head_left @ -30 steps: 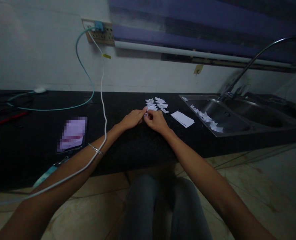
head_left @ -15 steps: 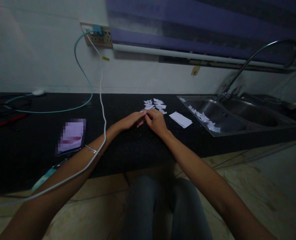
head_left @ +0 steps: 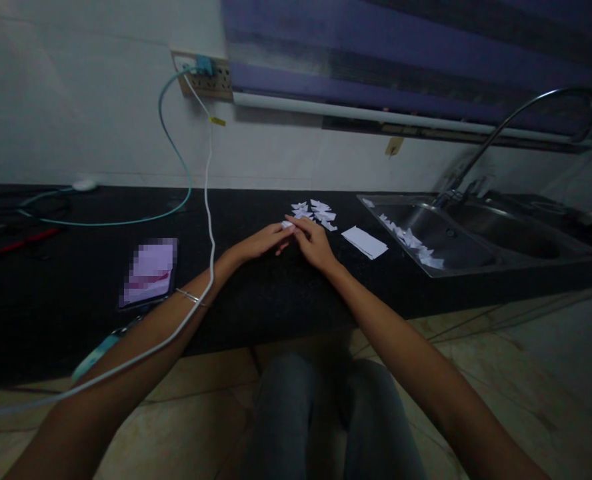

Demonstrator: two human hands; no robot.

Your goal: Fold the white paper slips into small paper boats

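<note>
My left hand (head_left: 269, 241) and my right hand (head_left: 315, 243) meet above the black counter, their fingertips touching. A small piece of white paper (head_left: 287, 225) shows between them, pinched in the closed fingers of both hands. Most of it is hidden, so its folds cannot be made out. Just beyond my fingers lie several small folded white paper shapes (head_left: 321, 211), pointed like little boats. To the right of my right hand rests a stack of flat white paper sheets (head_left: 365, 243).
More folded paper shapes (head_left: 412, 241) line the left rim of the steel sink (head_left: 476, 263), under a curved faucet (head_left: 521, 103). At left lies a phone (head_left: 149, 273) with a blurred screen. A white cable (head_left: 209, 213) hangs from the wall socket (head_left: 216, 79) across my left forearm.
More of the white paper shows between my fingertips, and my right fingers reach slightly farther over the left ones. The whole view has shifted a little.
</note>
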